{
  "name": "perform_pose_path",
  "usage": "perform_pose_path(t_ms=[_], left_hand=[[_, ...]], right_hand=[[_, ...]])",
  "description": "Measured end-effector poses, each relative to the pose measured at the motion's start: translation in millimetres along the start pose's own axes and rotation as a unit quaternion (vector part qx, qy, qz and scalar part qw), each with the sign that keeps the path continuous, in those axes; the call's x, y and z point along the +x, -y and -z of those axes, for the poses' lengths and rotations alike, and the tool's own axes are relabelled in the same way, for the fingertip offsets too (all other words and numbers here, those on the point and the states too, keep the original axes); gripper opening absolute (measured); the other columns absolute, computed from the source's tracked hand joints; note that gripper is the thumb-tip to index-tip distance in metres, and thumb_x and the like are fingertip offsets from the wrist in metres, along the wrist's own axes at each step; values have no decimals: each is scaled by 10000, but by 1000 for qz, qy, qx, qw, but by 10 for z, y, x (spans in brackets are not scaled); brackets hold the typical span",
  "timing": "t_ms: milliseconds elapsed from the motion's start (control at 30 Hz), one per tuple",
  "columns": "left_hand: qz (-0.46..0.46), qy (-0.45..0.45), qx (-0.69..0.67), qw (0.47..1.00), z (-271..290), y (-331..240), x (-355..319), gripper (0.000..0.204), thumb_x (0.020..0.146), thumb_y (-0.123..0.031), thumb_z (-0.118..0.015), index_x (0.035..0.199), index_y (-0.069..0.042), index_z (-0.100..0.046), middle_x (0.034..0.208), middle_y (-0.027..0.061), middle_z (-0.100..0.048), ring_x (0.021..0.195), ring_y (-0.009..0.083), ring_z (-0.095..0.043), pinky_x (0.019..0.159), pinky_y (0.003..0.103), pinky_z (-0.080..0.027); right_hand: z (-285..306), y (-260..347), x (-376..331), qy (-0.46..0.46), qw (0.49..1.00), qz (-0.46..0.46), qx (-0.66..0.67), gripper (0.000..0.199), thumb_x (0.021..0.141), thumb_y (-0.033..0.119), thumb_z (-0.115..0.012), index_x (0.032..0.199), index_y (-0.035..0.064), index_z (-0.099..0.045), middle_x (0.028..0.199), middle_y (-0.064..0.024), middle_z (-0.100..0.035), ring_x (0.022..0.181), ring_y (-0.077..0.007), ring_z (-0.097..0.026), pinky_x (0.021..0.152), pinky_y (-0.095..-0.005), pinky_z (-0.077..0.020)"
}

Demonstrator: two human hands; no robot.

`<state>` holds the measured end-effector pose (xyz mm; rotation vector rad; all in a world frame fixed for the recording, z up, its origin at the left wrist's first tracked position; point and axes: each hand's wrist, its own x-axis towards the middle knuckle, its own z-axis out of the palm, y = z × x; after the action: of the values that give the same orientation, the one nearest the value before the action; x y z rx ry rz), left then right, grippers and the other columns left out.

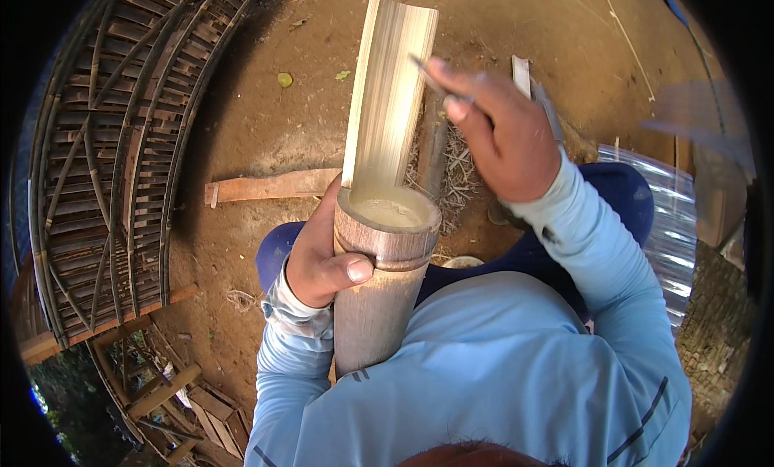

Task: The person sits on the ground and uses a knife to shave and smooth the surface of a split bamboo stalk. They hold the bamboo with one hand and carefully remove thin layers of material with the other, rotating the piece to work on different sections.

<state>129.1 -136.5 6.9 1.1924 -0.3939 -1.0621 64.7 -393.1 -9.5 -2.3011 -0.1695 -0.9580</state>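
Note:
A thick bamboo section (379,306) leans against my body, its lower end by my shirt. The upper part is cut away lengthwise, leaving a tall curved pale wall (387,88) beyond the round rim of the hollow tube. My left hand (316,261) wraps round the tube just below that rim, its thumb on the near side. Between the thumb and fingers of my right hand (504,128) is a thin dark pointed tool (427,74); blur hides its exact kind. Its tip is at the right edge of the pale wall, and I cannot tell whether it touches.
A slatted bamboo structure (145,145) stands at left. A flat wooden piece (274,186) lies on the dirt floor behind my left hand. Shavings (458,177) and a pole lie beyond the tube. Clear corrugated sheeting (669,225) is at right, above a rough log (709,338).

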Motion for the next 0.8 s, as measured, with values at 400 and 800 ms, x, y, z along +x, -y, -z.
perform_pose_path(t_ms=[400,800], left_hand=[[-10,10,-11,1000,17,6,-4,1130,668,-376,-853,1524,66,-263,1375,182,-542,1282,274,-526,1115,392,-376],[-18,21,10,1000,43,39,19,1152,661,-392,-863,1527,66,-259,1373,177,-543,1282,274,-527,1110,387,-379]], right_hand=[[28,176,-168,56,996,-65,5,345,979,126,-607,1323,147,-628,857,-129,-612,716,-307,-622,660,-405,-515],[53,-58,50,-18,1000,-13,11,310,989,99,-585,1297,84,-620,1082,-163,-692,878,-329,-665,778,-400,-539]])
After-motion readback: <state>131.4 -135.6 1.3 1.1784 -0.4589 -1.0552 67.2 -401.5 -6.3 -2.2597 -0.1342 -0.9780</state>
